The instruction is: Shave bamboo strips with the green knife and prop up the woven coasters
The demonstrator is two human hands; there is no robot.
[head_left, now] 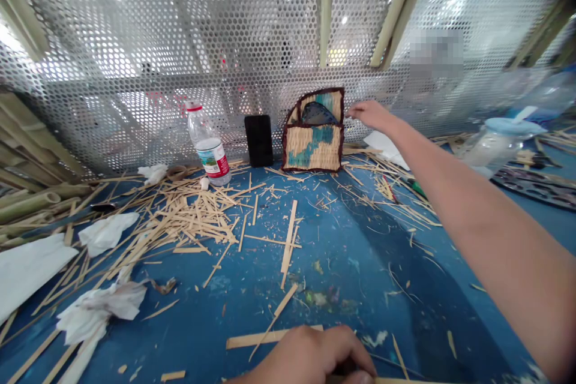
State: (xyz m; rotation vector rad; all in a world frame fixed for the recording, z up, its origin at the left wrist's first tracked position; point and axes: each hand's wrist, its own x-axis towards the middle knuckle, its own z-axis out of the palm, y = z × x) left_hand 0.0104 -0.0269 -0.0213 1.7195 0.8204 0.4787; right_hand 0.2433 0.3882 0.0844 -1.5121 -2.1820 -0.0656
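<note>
My right hand reaches far forward, fingers stretched out at the right edge of a woven pouch; whether the tips touch it I cannot tell. Straw-coloured with teal patches and dark brown binding, the pouch leans upright against the mesh, and a dark rounded piece shows in its opening. Near the bottom edge, my left hand is closed with curled fingers, a thin bamboo strip coming out from under it. Just beyond that hand lies a flat bamboo strip on the blue table.
A water bottle and a black phone stand before the perforated metal screen. Bamboo scraps and crumpled tissues cover the left. At right are a lidded cup and a paint palette.
</note>
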